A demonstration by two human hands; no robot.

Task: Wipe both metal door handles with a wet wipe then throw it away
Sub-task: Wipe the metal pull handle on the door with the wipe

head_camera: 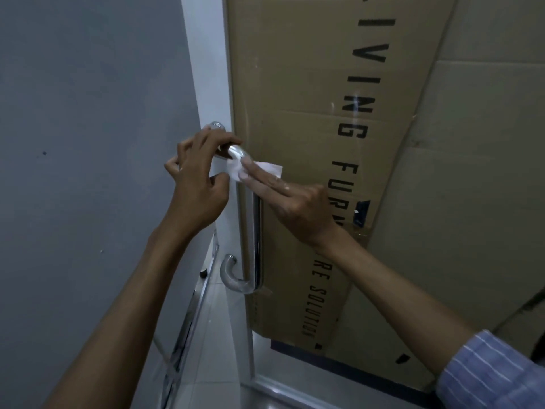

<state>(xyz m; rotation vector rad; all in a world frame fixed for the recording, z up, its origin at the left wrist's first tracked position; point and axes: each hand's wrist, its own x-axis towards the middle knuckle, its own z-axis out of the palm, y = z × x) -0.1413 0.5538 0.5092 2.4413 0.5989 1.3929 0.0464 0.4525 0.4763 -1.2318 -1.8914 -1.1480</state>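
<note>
glass door [295, 376] carrying a curved metal handle [256, 228], backed by printed brown cardboard [295, 84]; pale tiled floor [218, 335] below.

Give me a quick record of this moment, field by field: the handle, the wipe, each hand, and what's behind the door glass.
handle: curved metal door handle, mounted upright on the glass door
wipe: white wet wipe, pressed on the handle's upper bend
right hand: right hand, fingers flat on the wipe
left hand: left hand, fingertips on the handle's top, no wipe in it
behind glass: brown cardboard with black lettering
task stage: wiping under way, wipe not yet thrown away
</note>
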